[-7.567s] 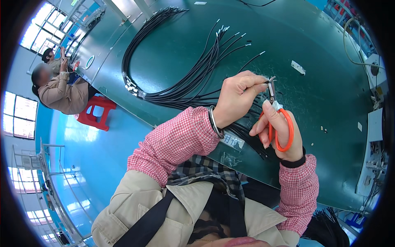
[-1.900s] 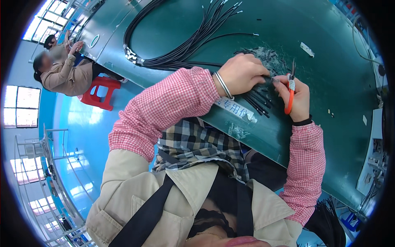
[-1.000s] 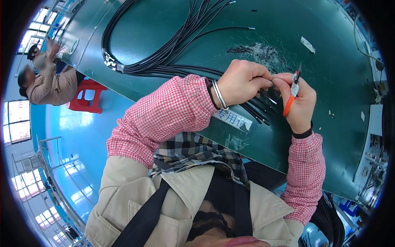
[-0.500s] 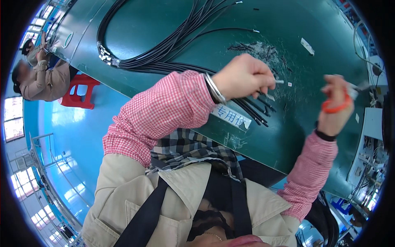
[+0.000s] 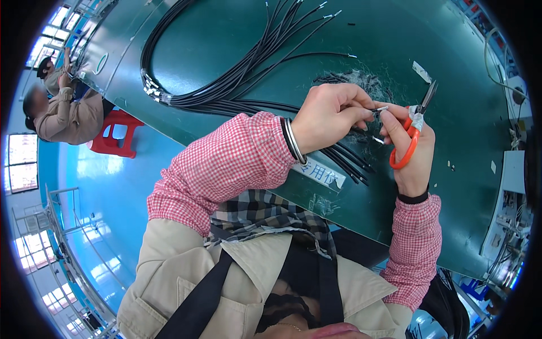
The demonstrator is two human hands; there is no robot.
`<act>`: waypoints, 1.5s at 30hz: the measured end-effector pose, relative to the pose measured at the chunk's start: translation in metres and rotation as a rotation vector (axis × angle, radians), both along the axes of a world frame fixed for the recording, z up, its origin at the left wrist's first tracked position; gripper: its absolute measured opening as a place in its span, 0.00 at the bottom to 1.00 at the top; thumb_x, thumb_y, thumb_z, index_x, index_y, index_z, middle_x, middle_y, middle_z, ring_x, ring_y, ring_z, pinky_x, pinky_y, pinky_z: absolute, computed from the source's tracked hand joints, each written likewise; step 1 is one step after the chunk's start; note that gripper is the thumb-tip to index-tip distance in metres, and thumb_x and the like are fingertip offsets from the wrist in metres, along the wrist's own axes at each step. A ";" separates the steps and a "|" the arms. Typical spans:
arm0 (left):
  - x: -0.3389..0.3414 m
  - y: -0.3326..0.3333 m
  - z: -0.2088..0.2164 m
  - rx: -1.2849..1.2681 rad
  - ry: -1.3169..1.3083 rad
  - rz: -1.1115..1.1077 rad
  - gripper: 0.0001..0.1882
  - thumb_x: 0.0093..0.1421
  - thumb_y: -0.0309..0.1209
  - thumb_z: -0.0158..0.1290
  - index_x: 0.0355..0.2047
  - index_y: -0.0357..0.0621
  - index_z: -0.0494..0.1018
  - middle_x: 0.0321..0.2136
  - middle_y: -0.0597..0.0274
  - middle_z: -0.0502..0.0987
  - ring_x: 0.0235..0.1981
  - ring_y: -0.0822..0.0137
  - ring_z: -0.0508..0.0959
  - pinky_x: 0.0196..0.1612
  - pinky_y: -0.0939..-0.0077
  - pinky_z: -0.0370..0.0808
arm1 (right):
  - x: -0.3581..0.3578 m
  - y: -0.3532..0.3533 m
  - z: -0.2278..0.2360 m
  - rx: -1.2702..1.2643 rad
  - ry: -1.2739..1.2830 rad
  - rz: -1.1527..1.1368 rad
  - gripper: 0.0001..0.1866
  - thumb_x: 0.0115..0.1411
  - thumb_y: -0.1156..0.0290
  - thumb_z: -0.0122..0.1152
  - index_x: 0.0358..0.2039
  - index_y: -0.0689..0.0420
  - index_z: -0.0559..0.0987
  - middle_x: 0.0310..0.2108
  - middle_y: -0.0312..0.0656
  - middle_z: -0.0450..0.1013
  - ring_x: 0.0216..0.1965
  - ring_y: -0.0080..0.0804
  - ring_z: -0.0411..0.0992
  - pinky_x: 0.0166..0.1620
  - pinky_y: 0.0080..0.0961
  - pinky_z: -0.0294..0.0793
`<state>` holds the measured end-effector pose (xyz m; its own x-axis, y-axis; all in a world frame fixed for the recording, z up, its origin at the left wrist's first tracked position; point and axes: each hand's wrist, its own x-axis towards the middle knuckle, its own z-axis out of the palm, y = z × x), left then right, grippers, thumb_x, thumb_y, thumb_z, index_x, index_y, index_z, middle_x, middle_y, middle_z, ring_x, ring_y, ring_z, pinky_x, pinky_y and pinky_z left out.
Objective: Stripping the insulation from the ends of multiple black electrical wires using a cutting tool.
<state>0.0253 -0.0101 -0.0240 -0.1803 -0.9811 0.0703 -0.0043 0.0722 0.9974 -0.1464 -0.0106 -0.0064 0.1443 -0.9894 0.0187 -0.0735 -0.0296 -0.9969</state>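
Note:
Between thumb and fingers my left hand point(image 5: 323, 120) pinches a black cable's end point(image 5: 377, 111) with a pale tip. My right hand point(image 5: 416, 151) keeps orange-handled scissors point(image 5: 398, 164) hooked on its fingers, blades pointing up and away from the cable. Its thumb and forefinger close at the same cable tip, so the two hands nearly meet. Under my left hand runs a long bundle of black cables point(image 5: 226, 90), looped at the far left and bound with clear wrap. Several cut ends show beside my left wrist, near the table's front edge.
Black scraps and pale fibres point(image 5: 357, 78) lie beyond my hands on the green table point(image 5: 463, 118). A white slip point(image 5: 421, 72) rests nearby, and a label plate point(image 5: 323, 174) sits near the front edge. Two people sit at the left by a red stool point(image 5: 116, 134).
My right hand has swung left with the scissors and now meets my left hand at the cable tip. A few small pale bits now show on the table at right.

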 end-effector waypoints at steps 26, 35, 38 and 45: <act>-0.003 -0.004 -0.001 -0.418 -0.110 0.194 0.11 0.53 0.19 0.56 0.38 0.35 0.74 0.29 0.59 0.75 0.26 0.71 0.75 0.31 0.86 0.74 | 0.014 0.000 -0.001 0.229 -0.454 -0.014 0.08 0.57 0.73 0.60 0.35 0.65 0.78 0.24 0.39 0.71 0.25 0.21 0.66 0.27 0.13 0.67; -0.006 -0.003 0.001 -0.727 -0.281 0.260 0.10 0.50 0.19 0.58 0.35 0.39 0.75 0.29 0.62 0.71 0.27 0.71 0.70 0.30 0.83 0.69 | 0.016 0.004 0.002 0.139 -0.331 -0.032 0.09 0.57 0.73 0.60 0.35 0.65 0.77 0.23 0.38 0.70 0.24 0.20 0.66 0.27 0.13 0.67; -0.011 -0.004 -0.002 -0.884 -0.381 0.388 0.07 0.50 0.19 0.57 0.31 0.39 0.76 0.30 0.62 0.70 0.28 0.72 0.70 0.31 0.82 0.69 | 0.014 -0.002 -0.005 0.322 -0.687 -0.008 0.09 0.56 0.72 0.61 0.34 0.64 0.77 0.23 0.38 0.69 0.24 0.20 0.66 0.27 0.13 0.67; -0.011 0.000 0.007 -0.745 -0.266 0.317 0.04 0.50 0.18 0.56 0.27 0.39 0.75 0.30 0.62 0.69 0.29 0.72 0.68 0.30 0.83 0.68 | 0.014 0.002 -0.002 0.313 -0.623 0.007 0.09 0.55 0.72 0.62 0.33 0.63 0.78 0.22 0.37 0.69 0.23 0.21 0.65 0.27 0.14 0.66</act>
<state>0.0141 -0.0102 -0.0171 -0.0069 -0.7022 0.7120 -0.3624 0.6653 0.6527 -0.1323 -0.0081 -0.0088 0.2058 -0.9607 -0.1862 0.5141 0.2680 -0.8147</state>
